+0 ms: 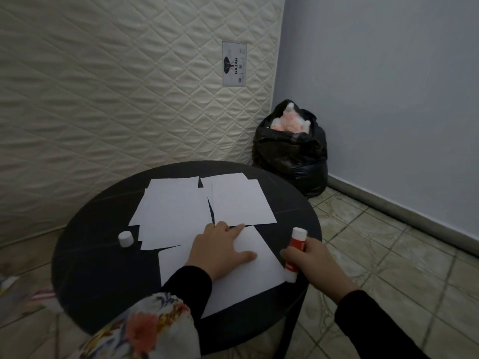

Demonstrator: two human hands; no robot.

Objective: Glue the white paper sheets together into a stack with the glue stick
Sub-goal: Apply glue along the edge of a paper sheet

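Pressing the near sheet (pixel 259 265) flat, the left hand (pixel 220 252) lies spread; the right hand (pixel 316 263) grips the uncapped glue stick (pixel 295 244) at the surface's (pixel 85 268) right edge, where a slip could drop it

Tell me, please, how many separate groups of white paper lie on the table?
3: near sheet under the left hand; far-left pile; far-right pile. Overlaps hide the exact sheet count.

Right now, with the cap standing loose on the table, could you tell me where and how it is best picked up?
Pinch the cap across its round side wall, coming straight down from above. It stands upright and alone on the table, just left of the sheets, so its sides look free all round. The left hand is nearer; the right hand holds the glue stick.
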